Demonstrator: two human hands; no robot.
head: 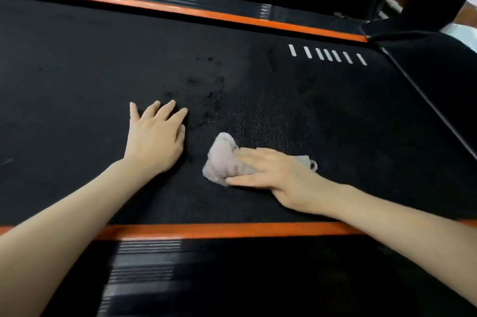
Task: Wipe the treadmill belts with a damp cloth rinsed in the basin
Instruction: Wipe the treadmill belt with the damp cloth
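Near the belt's [77, 71] near edge, my right hand [281, 177] presses the cloth [222, 159] flat; my left hand [154, 136] rests spread, empty. I'd push firm overlapping strokes toward the dark spots [204, 94].

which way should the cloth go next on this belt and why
Probably slide the right hand and the cloth up and left, toward the dark spots just beyond the left hand. Those marks sit on the belt untouched, close to the cloth, while the left hand lies flat and braced, clear of that path.
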